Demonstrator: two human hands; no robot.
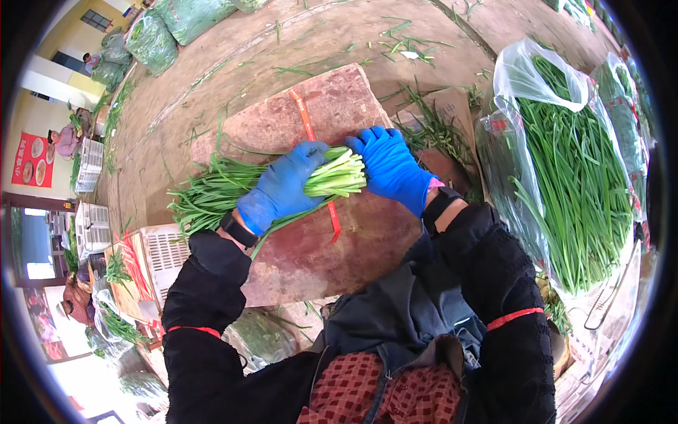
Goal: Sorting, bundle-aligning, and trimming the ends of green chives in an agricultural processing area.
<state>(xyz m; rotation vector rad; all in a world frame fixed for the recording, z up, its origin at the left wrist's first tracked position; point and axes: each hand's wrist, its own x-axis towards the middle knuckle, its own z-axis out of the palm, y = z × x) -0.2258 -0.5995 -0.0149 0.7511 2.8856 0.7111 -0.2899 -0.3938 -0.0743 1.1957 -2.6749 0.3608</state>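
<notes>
Chive bunch lay crosswise at frame centre, held at its cut end.
The left hand (282,187) gripped the chive bunch (233,189) around its pale stalks; the right hand (390,166) cupped the cut ends, leaves trailing left over the red strap (311,141) on the reddish board (332,247).

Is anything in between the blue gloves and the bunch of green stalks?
Nothing visible is. The left hand in a blue glove wraps around the bunch of long green stalks, and the right hand in a blue glove presses against its pale cut ends. The bunch lies over a red strip on the reddish-brown board.
</notes>
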